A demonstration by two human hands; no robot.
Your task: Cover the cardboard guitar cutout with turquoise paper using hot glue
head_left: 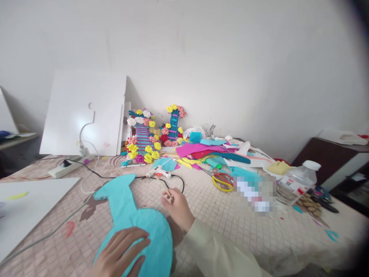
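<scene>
My left hand (pixel 122 252) lies flat, fingers spread, on the round lower part of a turquoise foam cutout (pixel 131 215) shaped like a bulb with a curved neck. My right hand (pixel 177 207) rests at the cutout's right edge, fingers pinched on a thin wooden stick (pixel 163 186) that points up and left toward a white glue gun (pixel 158 174) lying on the table.
Two flower-covered letter shapes (pixel 147 136) stand by the wall. Coloured paper scraps (pixel 207 152), yellow-handled scissors (pixel 221 181), a plastic bottle (pixel 296 181) and a power strip (pixel 69 166) lie on the table. A white board (pixel 83 115) leans at the back; another white sheet (pixel 25 207) lies left.
</scene>
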